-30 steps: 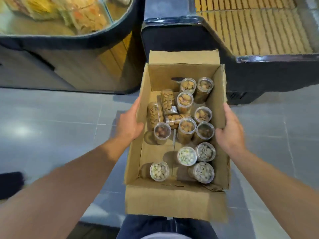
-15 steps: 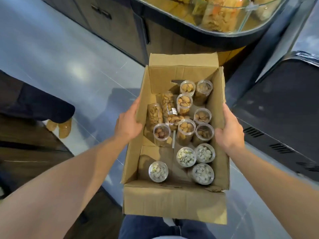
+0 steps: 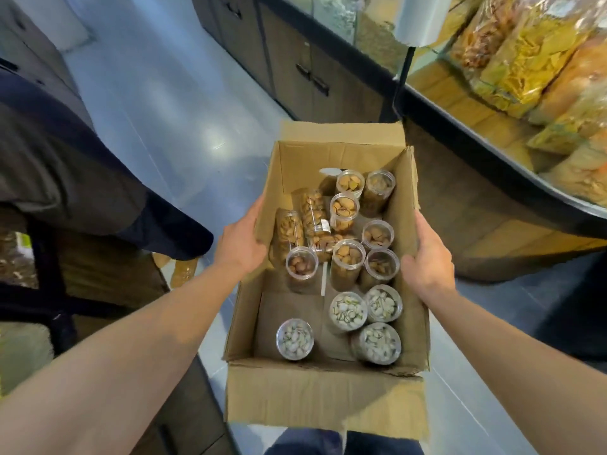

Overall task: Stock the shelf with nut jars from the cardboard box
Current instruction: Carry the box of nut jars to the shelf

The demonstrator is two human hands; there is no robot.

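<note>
I carry an open cardboard box (image 3: 315,399) in front of my body, above the floor. My left hand (image 3: 241,241) grips its left wall and my right hand (image 3: 427,261) grips its right wall. Inside stand several clear nut jars: pistachio jars (image 3: 347,311) near me, almond jars (image 3: 347,256) in the middle and back. Two or three almond jars (image 3: 312,210) lie on their sides at the left. The shelf being stocked cannot be told from here.
A dark display counter (image 3: 466,126) with bagged snacks (image 3: 532,57) runs along the right. Cabinet doors (image 3: 305,70) stand at the back. Another person's dark trouser leg (image 3: 98,178) and tan shoe (image 3: 184,270) are at the left. Grey tiled floor (image 3: 157,103) lies between.
My view has swung left while I carry the box: the glass counter moved from the top to the right, and the other person's leg came closer at the left. Both hands keep their grip.
</note>
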